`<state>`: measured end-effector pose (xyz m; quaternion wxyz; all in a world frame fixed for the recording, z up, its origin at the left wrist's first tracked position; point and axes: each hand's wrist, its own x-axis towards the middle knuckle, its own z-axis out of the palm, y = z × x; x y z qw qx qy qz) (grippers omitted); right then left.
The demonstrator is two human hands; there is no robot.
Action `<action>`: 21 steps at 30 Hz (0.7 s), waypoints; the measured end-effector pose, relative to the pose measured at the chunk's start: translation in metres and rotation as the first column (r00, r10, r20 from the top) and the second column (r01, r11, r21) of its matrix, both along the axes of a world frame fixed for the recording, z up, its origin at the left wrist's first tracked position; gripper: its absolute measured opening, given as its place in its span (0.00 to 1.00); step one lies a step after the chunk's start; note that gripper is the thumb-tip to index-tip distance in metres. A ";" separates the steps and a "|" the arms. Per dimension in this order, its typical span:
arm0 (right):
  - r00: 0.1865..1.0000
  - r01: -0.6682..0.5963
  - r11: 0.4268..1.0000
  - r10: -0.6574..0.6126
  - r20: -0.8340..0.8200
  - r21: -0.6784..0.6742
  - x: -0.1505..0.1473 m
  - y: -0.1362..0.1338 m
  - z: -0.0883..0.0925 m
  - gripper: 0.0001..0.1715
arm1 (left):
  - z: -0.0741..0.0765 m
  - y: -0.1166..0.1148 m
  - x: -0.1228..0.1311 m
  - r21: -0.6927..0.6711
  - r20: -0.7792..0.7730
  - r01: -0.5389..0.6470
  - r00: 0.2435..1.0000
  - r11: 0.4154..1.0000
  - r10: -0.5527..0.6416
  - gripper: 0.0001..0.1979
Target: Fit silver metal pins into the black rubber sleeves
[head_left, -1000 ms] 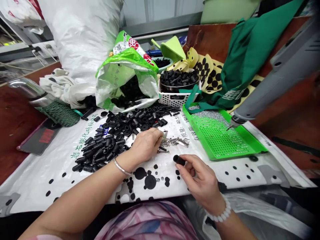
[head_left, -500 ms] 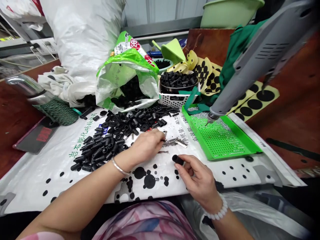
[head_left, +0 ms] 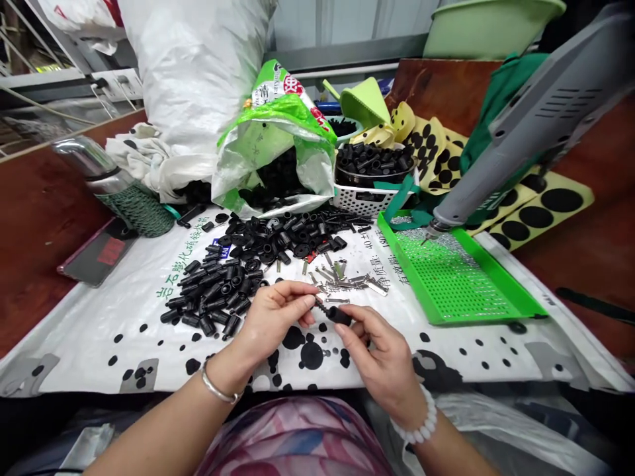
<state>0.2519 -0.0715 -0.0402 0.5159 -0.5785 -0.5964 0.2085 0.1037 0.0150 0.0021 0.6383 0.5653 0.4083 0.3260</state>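
Note:
My left hand (head_left: pixel 275 316) pinches a small dark ridged pin (head_left: pixel 320 305) between thumb and fingertips. My right hand (head_left: pixel 380 354) grips a short black plastic tube (head_left: pixel 340 315) by its end. The pin's tip meets the tube's open mouth, just above the white printed sheet (head_left: pixel 124 317). Behind my hands lie a small heap of silver metal pieces (head_left: pixel 347 281) and a wide spread of black tubes and caps (head_left: pixel 238 264).
A green perforated tray (head_left: pixel 461 281) lies at the right, with a grey powered tool (head_left: pixel 520 139) hanging over its far end. Further back stand a white basket of black tubes (head_left: pixel 370 175), a green-and-white bag (head_left: pixel 272 152), a steel flask (head_left: pixel 114 188) and yellow sheets with black discs (head_left: pixel 536 211).
My left hand left the silver pieces and came back toward me with a pin. The two hands have met, pin against tube. The view shifted a little to the left.

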 end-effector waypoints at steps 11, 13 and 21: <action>0.986 -0.046 0.982 0.015 0.168 0.186 -0.008 0.001 0.001 0.17 | -0.020 -0.017 -0.004 0.459 -0.306 0.086 0.950 0.884 0.067 0.11; 0.983 -0.055 0.975 0.015 0.185 0.215 -0.011 0.002 0.002 0.18 | -0.021 -0.019 -0.005 0.565 -0.374 0.138 0.922 0.813 0.104 0.14; 0.941 -0.080 0.939 -0.040 0.335 0.335 -0.017 0.006 0.007 0.22 | -0.016 -0.018 -0.005 0.583 -0.418 0.161 0.900 0.796 0.124 0.18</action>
